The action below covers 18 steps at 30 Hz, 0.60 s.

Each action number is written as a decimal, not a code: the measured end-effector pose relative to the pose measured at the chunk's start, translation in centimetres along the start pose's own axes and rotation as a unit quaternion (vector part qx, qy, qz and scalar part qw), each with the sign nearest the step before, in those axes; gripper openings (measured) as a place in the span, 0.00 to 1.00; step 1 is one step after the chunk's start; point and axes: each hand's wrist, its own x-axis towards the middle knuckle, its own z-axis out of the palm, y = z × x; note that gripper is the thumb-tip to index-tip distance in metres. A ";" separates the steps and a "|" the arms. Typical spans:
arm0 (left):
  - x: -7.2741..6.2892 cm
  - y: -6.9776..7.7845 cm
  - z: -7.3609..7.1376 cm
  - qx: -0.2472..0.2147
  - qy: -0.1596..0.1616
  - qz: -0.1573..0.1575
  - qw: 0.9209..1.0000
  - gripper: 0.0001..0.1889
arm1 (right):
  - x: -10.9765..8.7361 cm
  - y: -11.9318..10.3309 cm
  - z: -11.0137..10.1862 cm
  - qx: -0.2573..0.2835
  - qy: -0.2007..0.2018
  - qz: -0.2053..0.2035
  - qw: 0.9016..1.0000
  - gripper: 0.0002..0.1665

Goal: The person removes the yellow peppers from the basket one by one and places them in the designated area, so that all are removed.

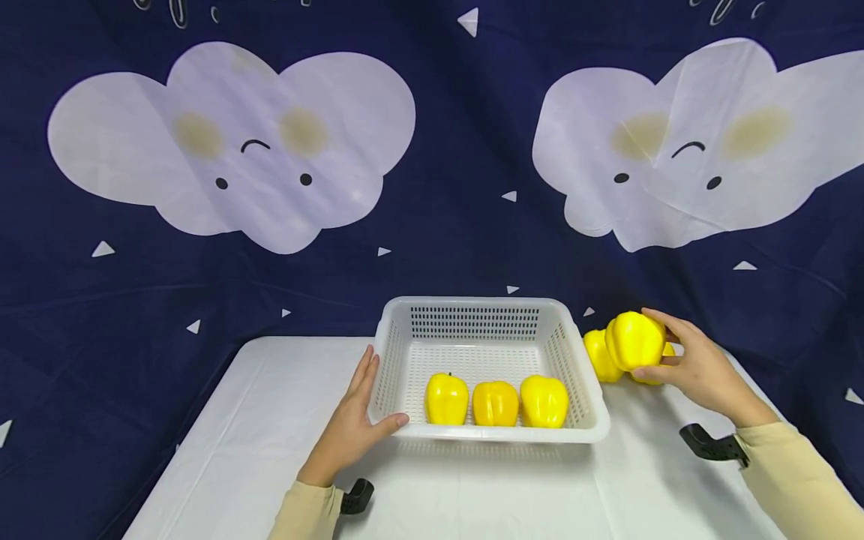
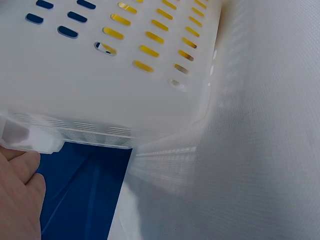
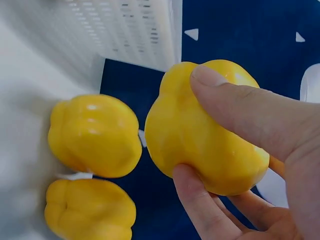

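A white plastic basket (image 1: pixel 486 433) with slotted walls stands on the white table. Three yellow bell peppers, one at the left (image 1: pixel 446 400), one in the middle (image 1: pixel 496 403) and one at the right (image 1: pixel 544 401), line its near side. My left hand (image 1: pixel 347 427) holds the basket's front left corner, thumb over the rim and fingers along the outer wall. Right of the basket, my right hand (image 1: pixel 702 367) grips a yellow bell pepper (image 3: pixel 205 130) between thumb and fingers. Two more peppers, an upper one (image 3: pixel 95 135) and a lower one (image 3: pixel 90 210), sit below it, partly hidden in the head view.
The white tabletop (image 1: pixel 486 495) extends in front of the basket. A dark blue cloth (image 1: pixel 466 247) printed with pale clouds (image 1: pixel 256 97) and small triangles hangs behind the table. Each wrist carries a black mount, one left (image 1: pixel 358 496) and one right (image 1: pixel 714 444).
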 end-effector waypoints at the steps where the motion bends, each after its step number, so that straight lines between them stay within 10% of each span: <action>1: 0.0 0.0 0.0 0.000 0.000 0.000 1.000 0.55 | 0.0 0.2 -0.1 0.001 -0.003 0.005 1.000 0.62; 18: 0.0 0.0 0.0 -0.004 0.000 -0.004 1.000 0.55 | -0.5 3.2 -0.8 -0.024 -0.005 0.035 0.999 0.62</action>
